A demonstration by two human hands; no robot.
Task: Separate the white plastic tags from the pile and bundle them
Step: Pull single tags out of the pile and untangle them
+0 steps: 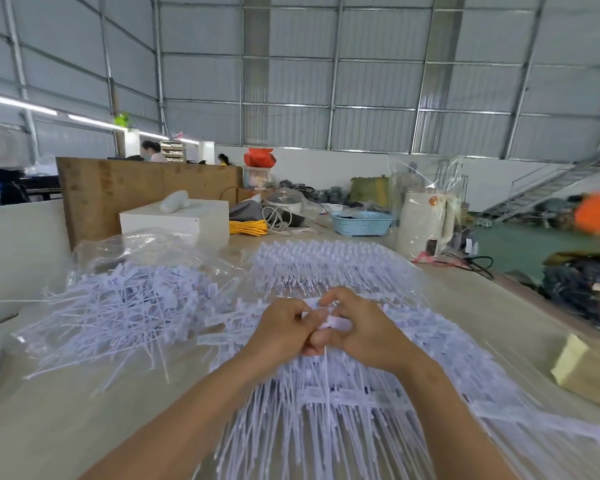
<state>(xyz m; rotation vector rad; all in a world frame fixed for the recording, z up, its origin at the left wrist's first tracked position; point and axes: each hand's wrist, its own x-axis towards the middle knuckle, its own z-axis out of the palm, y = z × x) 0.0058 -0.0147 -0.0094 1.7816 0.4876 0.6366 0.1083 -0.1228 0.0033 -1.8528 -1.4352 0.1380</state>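
Both hands meet at the frame's centre: the left hand (284,329) and right hand (357,327) pinch one white tag (336,323) between curled fingers, above rows of joined tags (326,403); a loose tag pile (125,306) lies left on the table (66,410)

factory hall, metal roof (326,64), worktables (84,410)

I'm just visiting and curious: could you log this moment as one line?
stage: separating | left hand: pinching white tag | right hand: pinching same tag | loose tag pile: on table, left
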